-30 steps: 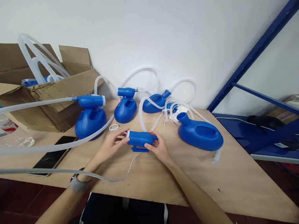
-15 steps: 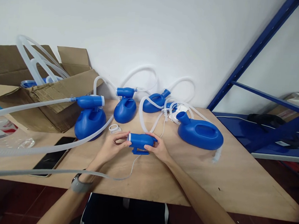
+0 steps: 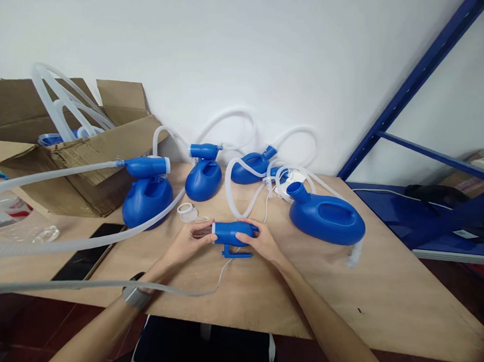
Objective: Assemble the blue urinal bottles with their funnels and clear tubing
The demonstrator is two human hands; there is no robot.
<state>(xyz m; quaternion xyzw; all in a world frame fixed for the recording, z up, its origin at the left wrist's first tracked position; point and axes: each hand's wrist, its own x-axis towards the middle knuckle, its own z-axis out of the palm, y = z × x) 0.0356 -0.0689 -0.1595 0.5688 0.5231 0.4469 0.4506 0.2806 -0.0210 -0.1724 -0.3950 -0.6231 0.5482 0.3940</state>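
Both my hands hold a blue plastic urinal funnel lengthwise above the tabletop. My left hand is closed at its wide, white-rimmed end on the left. Around the narrower right end, the fingers of my right hand are wrapped. A slim blue clip arm sticks out below the funnel. Just behind my left hand lies a clear-white ring cap. A blue urinal bottle with an open neck lies to the right of my right hand.
At the back stand blue bottles, one at left and one in the middle, with funnels on top. Translucent hoses cross the left side. A cardboard box, a phone and a blue rack flank the table.
My hands have shifted the funnel slightly right and toward me. Its clip arm now shows more beyond my right fingers, and more of the ring cap is visible.
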